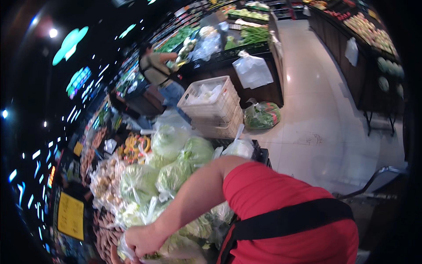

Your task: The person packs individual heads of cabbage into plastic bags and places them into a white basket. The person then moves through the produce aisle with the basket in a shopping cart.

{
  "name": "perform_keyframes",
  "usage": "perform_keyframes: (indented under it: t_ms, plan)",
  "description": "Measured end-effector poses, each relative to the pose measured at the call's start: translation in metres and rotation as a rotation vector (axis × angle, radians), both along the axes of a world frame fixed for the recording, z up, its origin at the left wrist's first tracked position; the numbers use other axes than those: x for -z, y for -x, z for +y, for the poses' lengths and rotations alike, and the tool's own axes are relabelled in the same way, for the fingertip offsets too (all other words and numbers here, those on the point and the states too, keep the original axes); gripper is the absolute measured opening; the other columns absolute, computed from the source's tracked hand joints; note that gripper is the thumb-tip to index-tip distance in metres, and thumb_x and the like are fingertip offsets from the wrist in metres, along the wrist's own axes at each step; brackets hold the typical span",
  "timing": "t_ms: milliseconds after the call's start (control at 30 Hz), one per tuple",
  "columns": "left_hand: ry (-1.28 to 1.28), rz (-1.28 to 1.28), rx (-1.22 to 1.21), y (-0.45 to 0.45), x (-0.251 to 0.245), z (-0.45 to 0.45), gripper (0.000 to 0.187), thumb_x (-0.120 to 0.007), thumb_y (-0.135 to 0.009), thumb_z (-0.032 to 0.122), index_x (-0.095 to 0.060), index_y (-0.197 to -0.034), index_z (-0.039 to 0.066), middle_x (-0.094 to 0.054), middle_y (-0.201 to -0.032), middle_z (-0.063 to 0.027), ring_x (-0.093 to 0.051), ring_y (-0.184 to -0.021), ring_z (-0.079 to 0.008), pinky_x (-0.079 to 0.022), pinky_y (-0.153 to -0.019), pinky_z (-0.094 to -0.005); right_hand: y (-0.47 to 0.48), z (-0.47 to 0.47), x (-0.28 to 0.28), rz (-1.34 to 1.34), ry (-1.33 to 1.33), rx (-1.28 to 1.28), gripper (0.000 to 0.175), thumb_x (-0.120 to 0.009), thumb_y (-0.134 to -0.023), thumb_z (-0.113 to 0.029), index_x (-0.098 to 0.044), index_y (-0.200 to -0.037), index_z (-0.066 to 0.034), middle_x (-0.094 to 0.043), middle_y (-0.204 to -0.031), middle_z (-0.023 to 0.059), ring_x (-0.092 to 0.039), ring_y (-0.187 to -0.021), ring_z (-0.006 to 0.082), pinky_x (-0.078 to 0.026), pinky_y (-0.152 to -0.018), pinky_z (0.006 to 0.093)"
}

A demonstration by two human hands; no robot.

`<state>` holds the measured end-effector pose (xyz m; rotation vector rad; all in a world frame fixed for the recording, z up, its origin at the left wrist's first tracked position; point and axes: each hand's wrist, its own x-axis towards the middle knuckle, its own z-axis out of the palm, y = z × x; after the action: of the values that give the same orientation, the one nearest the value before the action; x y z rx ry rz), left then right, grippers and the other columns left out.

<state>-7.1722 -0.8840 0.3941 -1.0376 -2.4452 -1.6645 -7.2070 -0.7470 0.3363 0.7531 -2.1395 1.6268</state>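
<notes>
My right hand (145,241), at the end of a bare arm from a red sleeve, is closed on the gathered plastic of a clear bag (122,246) at the bottom of the view. Fingers of my left hand (114,255) show beside it at the lower edge; the rest of that hand is cut off, so its grip is unclear. Below and around my arm, several clear bags of pale green leafy heads, such as a bagged cabbage (138,184), lie piled on the stand. The lower bag's contents (184,247) look leafy and are partly blurred.
Bagged potatoes (104,180), sweet potatoes (105,231) and a yellow sign (70,216) bearing writing lie left. Beyond are stacked crates (214,105), a bag of greens (262,115) on the floor, a vegetable stand (263,71) and a person (160,72). A tiled aisle (303,99) runs right.
</notes>
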Motion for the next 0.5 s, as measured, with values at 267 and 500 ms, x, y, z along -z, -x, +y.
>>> perform_keyframes:
  t_ms: [267, 500]
  plan:
    - [-0.065, 0.171, 0.102, 0.039, 0.013, -0.052, 0.058, -0.069, -0.077, 0.000, -0.046, -0.130, -0.005, -0.052, -0.069, 0.0034, -0.043, -0.059, -0.0016, -0.030, -0.054, -0.0151, -0.023, 0.053, -0.026, 0.222, -0.460, -0.095, 0.014, -0.060, -0.072, -0.014, -0.067, -0.075, -0.0018, -0.062, -0.066, 0.0170, -0.061, -0.060, 0.0271, -0.048, -0.059, 0.0393]
    - [-0.098, -0.107, 0.161, 0.065, 0.040, -0.083, 0.035, -0.075, -0.078, 0.001, -0.058, -0.108, -0.004, -0.045, -0.064, 0.0084, -0.038, -0.056, 0.0000, -0.027, -0.052, -0.0162, -0.033, 0.087, -0.005, -0.278, -0.559, 0.038, 0.010, -0.067, -0.083, -0.012, -0.066, -0.083, -0.0019, -0.062, -0.069, 0.0102, -0.059, -0.065, 0.0165, -0.048, -0.063, 0.0325]
